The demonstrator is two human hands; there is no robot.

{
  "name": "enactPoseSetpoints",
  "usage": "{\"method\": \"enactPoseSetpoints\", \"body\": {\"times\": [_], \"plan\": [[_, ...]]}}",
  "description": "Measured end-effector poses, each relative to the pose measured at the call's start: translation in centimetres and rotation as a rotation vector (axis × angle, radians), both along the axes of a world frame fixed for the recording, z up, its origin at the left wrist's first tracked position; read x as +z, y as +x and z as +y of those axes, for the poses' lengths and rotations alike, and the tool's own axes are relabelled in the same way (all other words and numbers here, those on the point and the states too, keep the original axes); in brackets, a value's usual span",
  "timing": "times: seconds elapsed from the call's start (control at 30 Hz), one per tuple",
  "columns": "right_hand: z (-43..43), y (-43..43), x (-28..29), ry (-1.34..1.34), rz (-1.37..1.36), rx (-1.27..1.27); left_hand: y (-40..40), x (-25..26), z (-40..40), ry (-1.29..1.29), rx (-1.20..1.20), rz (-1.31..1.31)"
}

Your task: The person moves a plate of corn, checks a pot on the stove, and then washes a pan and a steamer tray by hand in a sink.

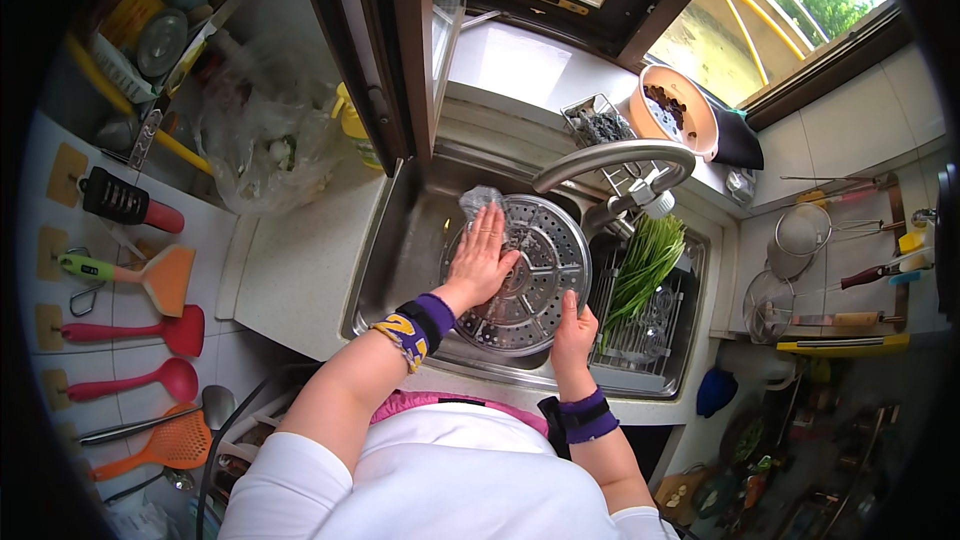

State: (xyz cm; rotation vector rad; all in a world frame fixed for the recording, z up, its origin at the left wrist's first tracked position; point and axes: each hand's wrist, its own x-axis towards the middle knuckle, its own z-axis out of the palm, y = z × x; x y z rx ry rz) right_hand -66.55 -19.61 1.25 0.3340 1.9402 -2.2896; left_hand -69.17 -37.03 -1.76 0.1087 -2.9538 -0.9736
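Observation:
A round perforated metal steamer tray [550, 247] is held tilted over the left basin of a stainless steel sink [409, 240]. My right hand [576, 337] grips its near right rim, thumb on top. My left hand [482, 255] lies flat over the tray's left part, fingers pointing away from me. Under and beyond its fingertips is a crumpled translucent piece, like plastic film or a mesh cloth [480, 200]. The curved metal faucet [615, 154] arches above the tray's far side. I cannot see water flowing from it.
Green leafy stalks [649, 259] lie on a wire rack [630, 356] in the right basin. A peach-coloured basin [701, 116] and a wire basket with a scouring pad [600, 127] stand on the sill. Plastic bags [262, 142] sit at left; utensils hang on both side walls.

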Motion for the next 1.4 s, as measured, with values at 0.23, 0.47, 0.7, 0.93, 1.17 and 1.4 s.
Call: {"method": "enactPoseSetpoints", "body": {"times": [0.23, 0.47, 0.7, 0.93, 1.17, 1.4], "plan": [[0.7, -1.5, 0.6, -0.031, 0.01, -0.134, 4.7, -1.1, -0.7, 0.093, -0.177, 0.003], [0.0, -1.6, 0.0, 0.028, 0.014, -0.083, 4.5, 2.9, 3.6, 0.137, -0.435, 0.093], [-0.9, -0.4, -0.7, 0.138, 0.17, 0.092, 0.5, 4.7, 3.7, 0.157, -0.515, 0.261], [0.0, 0.8, -0.1, 0.384, 0.229, 0.222, -2.8, 5.1, 1.4, 0.115, -0.442, 0.487], [0.8, 1.2, 1.6, 0.563, 0.379, 0.298, -3.4, 4.3, -2.7, 0.085, -0.254, 0.396], [0.5, 0.7, 1.3, 0.631, 0.361, 0.392, -1.6, 7.0, 0.7, -0.231, -0.596, 0.411]]}}
